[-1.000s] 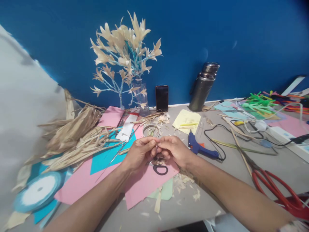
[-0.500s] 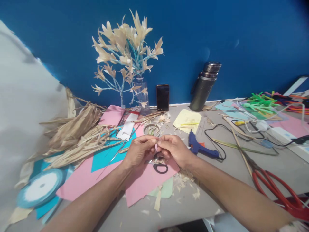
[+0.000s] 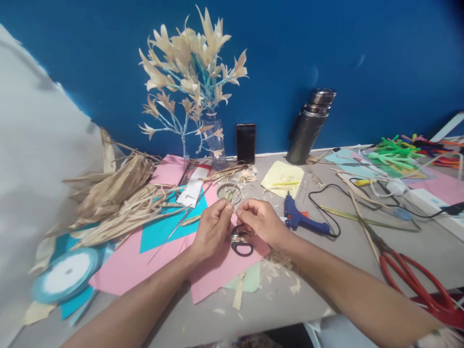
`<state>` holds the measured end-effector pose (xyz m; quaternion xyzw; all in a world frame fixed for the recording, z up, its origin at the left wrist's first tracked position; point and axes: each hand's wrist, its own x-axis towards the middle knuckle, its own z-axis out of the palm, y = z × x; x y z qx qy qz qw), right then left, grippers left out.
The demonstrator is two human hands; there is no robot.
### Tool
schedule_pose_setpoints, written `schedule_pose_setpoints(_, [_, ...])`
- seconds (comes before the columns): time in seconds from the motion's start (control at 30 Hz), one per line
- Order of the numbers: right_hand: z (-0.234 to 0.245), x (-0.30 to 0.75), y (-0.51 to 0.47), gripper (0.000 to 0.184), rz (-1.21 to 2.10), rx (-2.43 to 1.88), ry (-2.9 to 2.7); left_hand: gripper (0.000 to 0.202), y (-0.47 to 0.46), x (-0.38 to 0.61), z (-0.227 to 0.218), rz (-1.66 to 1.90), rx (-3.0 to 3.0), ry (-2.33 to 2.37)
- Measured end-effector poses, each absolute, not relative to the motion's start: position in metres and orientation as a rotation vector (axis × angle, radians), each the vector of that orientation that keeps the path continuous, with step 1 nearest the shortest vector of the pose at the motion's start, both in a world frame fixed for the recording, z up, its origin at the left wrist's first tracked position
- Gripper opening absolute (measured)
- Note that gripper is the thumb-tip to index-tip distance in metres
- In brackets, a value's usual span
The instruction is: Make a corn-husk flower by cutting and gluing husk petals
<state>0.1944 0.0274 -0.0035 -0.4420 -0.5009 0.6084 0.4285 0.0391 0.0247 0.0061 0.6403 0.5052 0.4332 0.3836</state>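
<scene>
My left hand (image 3: pixel 214 224) is closed in a pinch above the pink paper (image 3: pixel 213 275); whatever it pinches is too small to make out. Close beside it, my right hand (image 3: pixel 261 220) also has thumb and fingers pressed together, with a small gap between the two hands. Its pinched piece, if any, is hidden. Black-handled scissors (image 3: pixel 242 249) lie on the pink paper just below the hands, their blades partly covered. Past the fingertips sits a roll of tape (image 3: pixel 239 194). To the right of my right hand rests a blue glue gun (image 3: pixel 306 222).
Dried husks (image 3: pixel 116 193) and a ribbon spool (image 3: pixel 67 273) fill the left. Behind stand pale husk flowers (image 3: pixel 195 53) in a clear bottle, a phone (image 3: pixel 245 143) and a flask (image 3: pixel 310 128). Large red-handled shears (image 3: pixel 416 280), a power strip (image 3: pixel 435 212) and cables are right.
My hands have drawn slightly apart at the fingertips, where they were touching before. The left hand has rolled inward a little. The whole view has shifted slightly.
</scene>
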Motion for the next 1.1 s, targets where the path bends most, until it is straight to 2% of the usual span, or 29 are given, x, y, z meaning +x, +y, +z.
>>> schedule_pose_setpoints(0.2, [-0.004,0.196,0.03,0.027,1.548,-1.093,-1.298,0.044,0.029,0.038,0.003,1.102,1.649,1.333])
schedule_pose_setpoints(0.43, [-0.002,0.197,0.027,0.02,1.516,-1.125,-1.272,0.061,0.029,0.037,-0.011,1.06,1.27,1.079])
schedule_pose_setpoints(0.8, [-0.003,0.201,0.031,0.017,1.411,-1.125,-1.359,0.036,0.027,0.039,0.003,1.077,1.624,1.293])
schedule_pose_setpoints(1.1, [-0.001,0.205,0.034,0.01,1.098,-1.23,-1.638,0.027,0.028,0.041,-0.01,1.03,1.347,1.188])
